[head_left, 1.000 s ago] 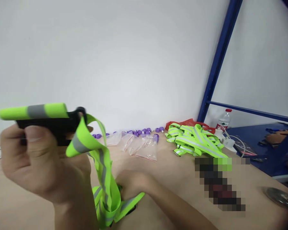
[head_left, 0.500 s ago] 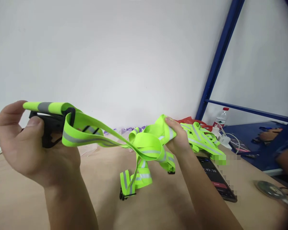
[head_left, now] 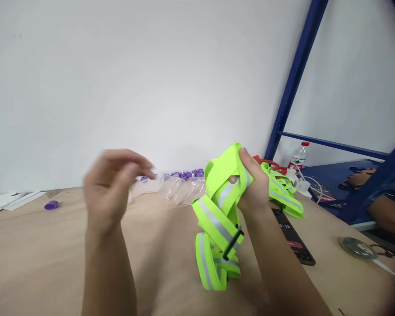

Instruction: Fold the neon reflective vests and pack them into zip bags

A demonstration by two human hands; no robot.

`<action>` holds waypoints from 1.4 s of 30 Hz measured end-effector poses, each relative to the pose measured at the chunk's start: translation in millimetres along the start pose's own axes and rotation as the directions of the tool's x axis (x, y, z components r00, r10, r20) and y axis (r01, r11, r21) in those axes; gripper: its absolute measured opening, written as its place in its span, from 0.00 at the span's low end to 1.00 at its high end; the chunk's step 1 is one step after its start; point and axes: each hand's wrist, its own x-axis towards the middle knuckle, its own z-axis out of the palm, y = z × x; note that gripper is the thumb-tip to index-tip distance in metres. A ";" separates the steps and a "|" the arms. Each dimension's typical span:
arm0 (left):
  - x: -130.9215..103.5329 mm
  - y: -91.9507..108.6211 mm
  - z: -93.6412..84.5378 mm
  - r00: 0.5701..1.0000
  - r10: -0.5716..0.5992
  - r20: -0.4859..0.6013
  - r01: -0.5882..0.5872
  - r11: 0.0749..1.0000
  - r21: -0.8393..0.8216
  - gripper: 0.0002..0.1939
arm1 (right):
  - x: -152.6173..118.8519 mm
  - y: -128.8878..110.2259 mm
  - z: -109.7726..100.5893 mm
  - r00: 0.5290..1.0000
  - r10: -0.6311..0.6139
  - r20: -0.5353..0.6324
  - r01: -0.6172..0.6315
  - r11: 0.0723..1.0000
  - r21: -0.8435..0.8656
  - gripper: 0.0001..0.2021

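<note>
My right hand point(head_left: 255, 186) grips a bunched neon-green reflective strap point(head_left: 222, 219) with grey stripes and a black buckle. The strap hangs in loops from my fist down to the wooden table point(head_left: 36, 259). My left hand point(head_left: 113, 184) is raised to the left of it, blurred, fingers loosely curled, holding nothing. Behind my right hand lies a pile of the same green straps point(head_left: 283, 191) on a red bag.
Clear zip bags point(head_left: 181, 188) and purple caps point(head_left: 187, 174) lie by the wall, one purple cap point(head_left: 51, 205) at the left near papers point(head_left: 9, 200). A phone point(head_left: 292, 237) lies right of my arm. A bottle point(head_left: 298, 157), a metal disc point(head_left: 357, 248) and another person's hand point(head_left: 360, 177) are at the right.
My left hand has let go of the strap's end and black buckle. My right hand has gathered the whole strap into a bunch and lifted it.
</note>
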 end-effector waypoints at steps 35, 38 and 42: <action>5.7 5.7 11.4 0.878 -0.237 -0.417 0.160 0.964 -0.212 0.04 | 19.2 13.2 -21.7 0.975 -0.201 -0.097 0.191 0.976 -0.101 0.19; 4.1 2.7 8.0 0.835 0.002 -0.551 0.022 0.999 0.037 0.01 | 19.4 9.6 -32.1 0.997 -0.056 0.055 0.062 0.991 -0.121 0.19; -2.0 12.6 9.5 0.961 0.036 -0.273 0.072 0.924 0.374 0.03 | 19.0 16.0 -42.0 0.837 0.298 0.459 -0.202 0.948 -0.247 0.19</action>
